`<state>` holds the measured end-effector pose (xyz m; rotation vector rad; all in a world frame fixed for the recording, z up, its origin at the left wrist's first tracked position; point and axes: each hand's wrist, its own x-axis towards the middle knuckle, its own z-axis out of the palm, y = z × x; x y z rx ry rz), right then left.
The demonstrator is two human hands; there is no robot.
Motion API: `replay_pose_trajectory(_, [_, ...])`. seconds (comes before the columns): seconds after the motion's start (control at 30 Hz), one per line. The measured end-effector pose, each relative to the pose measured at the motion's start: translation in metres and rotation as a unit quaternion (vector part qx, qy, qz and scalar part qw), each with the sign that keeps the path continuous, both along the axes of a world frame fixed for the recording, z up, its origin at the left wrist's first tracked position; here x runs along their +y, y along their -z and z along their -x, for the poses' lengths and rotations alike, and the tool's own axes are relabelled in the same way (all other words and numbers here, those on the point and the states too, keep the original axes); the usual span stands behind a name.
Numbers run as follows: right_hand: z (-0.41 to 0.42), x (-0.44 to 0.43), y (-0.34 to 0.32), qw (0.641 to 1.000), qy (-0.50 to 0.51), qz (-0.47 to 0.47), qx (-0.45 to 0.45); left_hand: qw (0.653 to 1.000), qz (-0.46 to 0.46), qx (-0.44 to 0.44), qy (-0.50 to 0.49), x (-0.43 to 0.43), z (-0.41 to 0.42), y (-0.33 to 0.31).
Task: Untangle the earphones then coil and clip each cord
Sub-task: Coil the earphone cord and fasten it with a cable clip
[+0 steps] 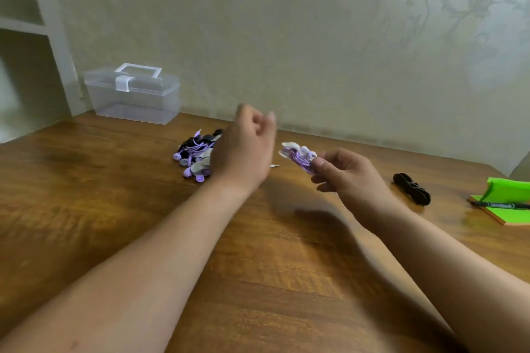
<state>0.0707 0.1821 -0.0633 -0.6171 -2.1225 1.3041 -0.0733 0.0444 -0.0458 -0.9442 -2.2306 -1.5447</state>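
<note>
A tangled pile of purple, black and white earphones (195,155) lies on the wooden table (143,209) near the wall. My left hand (246,149) hovers just right of the pile, fingers loosely curled, holding nothing. My right hand (347,175) pinches a coiled purple earphone bundle with a white clip (298,155) above the table. A small white plug tip (274,165) shows on the table between the hands. A coiled black earphone bundle (411,188) lies to the right.
A clear plastic box with a white handle and latch (133,94) stands at the back left against the wall. At the right edge lie a green notepad (504,209) and a black marker (499,205). White shelving (25,37) rises at far left.
</note>
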Motion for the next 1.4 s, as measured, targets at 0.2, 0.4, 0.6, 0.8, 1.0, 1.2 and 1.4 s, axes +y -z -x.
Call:
replay_pose_trajectory(0.2, [0.104, -0.028, -0.007, 0.994, 0.04, -0.094, 0.027, 0.977, -0.18, -0.012, -0.109, -0.019, 0.044, 0.003])
replay_pose_trajectory(0.4, [0.127, -0.045, 0.003, 0.981, 0.029, -0.186, -0.04, 0.978, 0.157, 0.118, -0.068, -0.009, 0.056, 0.021])
replay_pose_trajectory(0.6, [0.056, 0.007, 0.009, 0.977, 0.117, -0.168, -0.053, 0.983, 0.057, 0.159, -0.066, -0.004, 0.045, 0.022])
replay_pose_trajectory(0.8, [0.021, 0.058, 0.011, 0.915, 0.153, -0.265, -0.263, 0.97, 0.038, 0.23, 0.073, 0.018, -0.007, 0.027])
replay_pose_trajectory(1.0, [0.02, 0.049, 0.007, 0.892, 0.088, -0.296, -0.329, 0.96, 0.143, 0.131, 0.202, 0.04, -0.024, 0.05])
replay_pose_trajectory(1.2, [-0.006, 0.024, -0.009, 0.902, 0.013, -0.279, -0.329, 0.952, 0.193, 0.047, 0.231, 0.039, -0.023, 0.053])
replay_pose_trajectory(1.4, [-0.04, 0.02, -0.007, 0.988, -0.038, 0.148, -0.026, 0.893, 0.1, -0.151, 0.412, 0.036, -0.042, 0.048])
